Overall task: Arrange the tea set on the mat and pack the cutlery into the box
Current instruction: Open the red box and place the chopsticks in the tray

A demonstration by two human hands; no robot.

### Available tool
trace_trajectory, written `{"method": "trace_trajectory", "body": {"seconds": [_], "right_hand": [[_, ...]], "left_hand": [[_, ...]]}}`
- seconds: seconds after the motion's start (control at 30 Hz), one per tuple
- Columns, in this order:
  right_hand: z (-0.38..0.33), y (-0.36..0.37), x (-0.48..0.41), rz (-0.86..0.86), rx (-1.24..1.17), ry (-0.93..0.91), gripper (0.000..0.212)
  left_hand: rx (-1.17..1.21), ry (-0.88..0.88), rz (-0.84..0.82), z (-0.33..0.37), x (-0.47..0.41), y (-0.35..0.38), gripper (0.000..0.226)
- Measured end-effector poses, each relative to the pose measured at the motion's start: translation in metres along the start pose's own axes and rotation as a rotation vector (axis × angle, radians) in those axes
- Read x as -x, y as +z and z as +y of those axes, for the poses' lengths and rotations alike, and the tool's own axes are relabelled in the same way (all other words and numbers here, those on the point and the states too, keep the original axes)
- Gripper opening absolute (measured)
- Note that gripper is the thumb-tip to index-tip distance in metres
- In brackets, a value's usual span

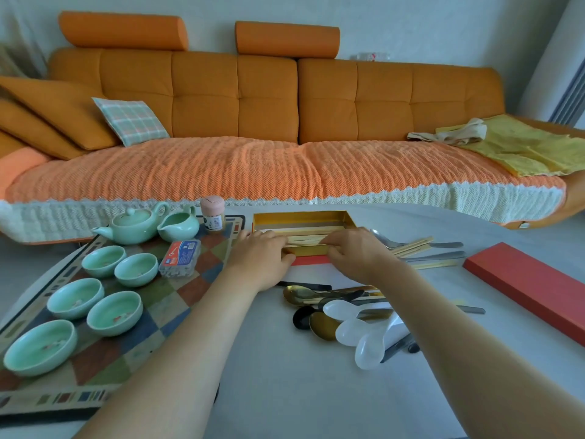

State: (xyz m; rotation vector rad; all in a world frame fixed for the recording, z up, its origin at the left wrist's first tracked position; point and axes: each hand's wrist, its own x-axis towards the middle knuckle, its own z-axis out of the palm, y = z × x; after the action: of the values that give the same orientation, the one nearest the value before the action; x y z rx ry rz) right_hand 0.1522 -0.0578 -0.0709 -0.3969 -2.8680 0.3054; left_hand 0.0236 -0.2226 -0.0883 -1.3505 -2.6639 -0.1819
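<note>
Orange sofa behind, pale table in front. At the centre of the table the gold-lined box stands open, its long axis running left to right. Pale chopsticks lie inside against its near wall, along that same axis; their number cannot be told under the fingers.

Both hands meet at the near wall. The left hand grips the wall, with its fingers curled over into the box and its thumb along the outside. The right hand has its fingers curled narrowly on the chopsticks' right part, pinching them.

One red lid lies well apart on the right, angled away.

On the mat to the left stand one teapot with its spout pointing left, one pitcher beside it and five cups, all upright.

Near the right forearm lie three white spoons, two gold spoons and one black spoon, with their bowls to the left
</note>
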Motion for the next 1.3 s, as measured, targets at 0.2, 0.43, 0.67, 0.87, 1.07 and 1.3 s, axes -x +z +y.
{"method": "trace_trajectory", "body": {"seconds": [0.2,0.43,0.67,0.87,1.07,1.3], "right_hand": [[0.012,-0.006,0.004,0.141,-0.124,-0.005,0.039],[0.035,-0.037,0.031,0.219,-0.105,0.1,0.033],[0.067,-0.036,0.07,-0.041,0.101,0.199,0.035],[0.074,-0.033,0.078,-0.026,0.172,0.158,0.04],[0.068,-0.019,0.066,-0.055,0.201,0.18,0.028],[0.052,-0.017,0.056,-0.061,0.206,0.117,0.018]], "left_hand": [[0.049,0.068,0.155,0.013,0.004,-0.007,0.05],[0.256,0.223,0.269,0.06,0.006,-0.014,0.032],[0.351,0.254,0.056,0.106,0.008,-0.003,0.03],[0.177,0.294,-0.117,0.122,0.004,0.007,0.039],[0.145,0.243,-0.03,0.12,0.002,0.004,0.039],[0.171,0.161,0.013,0.114,0.007,-0.003,0.024]]}}
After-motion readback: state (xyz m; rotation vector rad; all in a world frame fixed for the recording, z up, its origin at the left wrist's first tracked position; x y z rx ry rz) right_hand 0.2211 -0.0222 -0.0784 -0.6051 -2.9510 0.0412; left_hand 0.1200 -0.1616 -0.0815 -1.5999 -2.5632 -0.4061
